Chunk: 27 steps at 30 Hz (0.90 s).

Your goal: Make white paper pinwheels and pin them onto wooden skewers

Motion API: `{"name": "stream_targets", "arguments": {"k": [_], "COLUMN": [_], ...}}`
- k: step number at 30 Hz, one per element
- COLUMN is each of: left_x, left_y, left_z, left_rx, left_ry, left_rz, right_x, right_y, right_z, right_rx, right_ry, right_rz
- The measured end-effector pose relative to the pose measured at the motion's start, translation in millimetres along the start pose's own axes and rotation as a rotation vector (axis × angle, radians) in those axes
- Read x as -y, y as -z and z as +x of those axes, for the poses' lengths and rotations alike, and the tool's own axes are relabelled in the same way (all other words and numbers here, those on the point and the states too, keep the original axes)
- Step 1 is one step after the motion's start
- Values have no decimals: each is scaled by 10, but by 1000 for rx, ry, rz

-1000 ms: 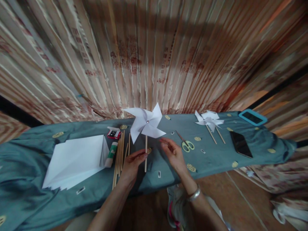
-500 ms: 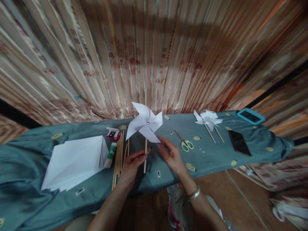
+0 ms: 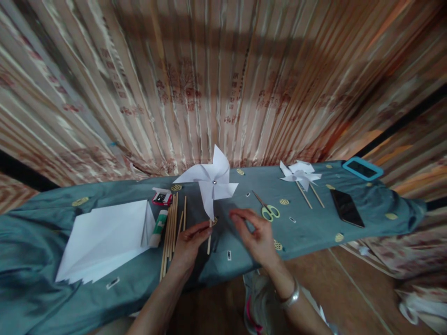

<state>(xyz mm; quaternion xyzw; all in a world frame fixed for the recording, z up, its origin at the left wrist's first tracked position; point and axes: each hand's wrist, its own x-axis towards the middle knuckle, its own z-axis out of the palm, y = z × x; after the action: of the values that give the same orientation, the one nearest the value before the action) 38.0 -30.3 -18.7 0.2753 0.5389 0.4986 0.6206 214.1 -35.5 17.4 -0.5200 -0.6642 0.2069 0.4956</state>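
Note:
A white paper pinwheel [image 3: 214, 183] with a silvery pin at its centre stands upright on a thin wooden stick. My left hand [image 3: 188, 242] pinches that stick below the blades. To the right of the pinwheel, my right hand [image 3: 256, 232] hovers over the cloth with thumb and fingertips drawn together, and nothing shows between them. Green-handled scissors [image 3: 269, 211] lie just beyond it. Several loose wooden sticks [image 3: 171, 228] rest left of my left hand, beside a green and white glue stick [image 3: 159, 228].
A stack of white paper [image 3: 104, 237] covers the table's left part, near a small red box [image 3: 162, 196]. At the right lie finished pinwheels [image 3: 301, 174], a black phone [image 3: 347, 207] and a blue-framed device [image 3: 363, 168]. A striped curtain [image 3: 216, 83] hangs behind the blue-green tablecloth [image 3: 244, 265].
The pinwheel's blades have turned to a different angle. My right hand has drawn back a little from the blades, and its fingers have curled in. My left hand still holds the stick.

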Motion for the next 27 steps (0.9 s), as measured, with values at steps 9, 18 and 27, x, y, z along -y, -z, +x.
{"name": "stream_targets", "arguments": {"k": [9, 18, 27], "left_x": [-15, -35, -5], "left_y": [-46, -47, -28], "left_z": [-76, -87, -46], "left_rx": [107, 93, 70], "left_ry": [32, 37, 15], "left_rz": [77, 105, 68], "right_x": [-505, -568, -337], "right_y": [207, 182, 21], "right_z": [199, 189, 91], "right_rx": [-122, -30, 107], "right_ry": [10, -14, 44], "right_rz": [-367, -298, -132]}}
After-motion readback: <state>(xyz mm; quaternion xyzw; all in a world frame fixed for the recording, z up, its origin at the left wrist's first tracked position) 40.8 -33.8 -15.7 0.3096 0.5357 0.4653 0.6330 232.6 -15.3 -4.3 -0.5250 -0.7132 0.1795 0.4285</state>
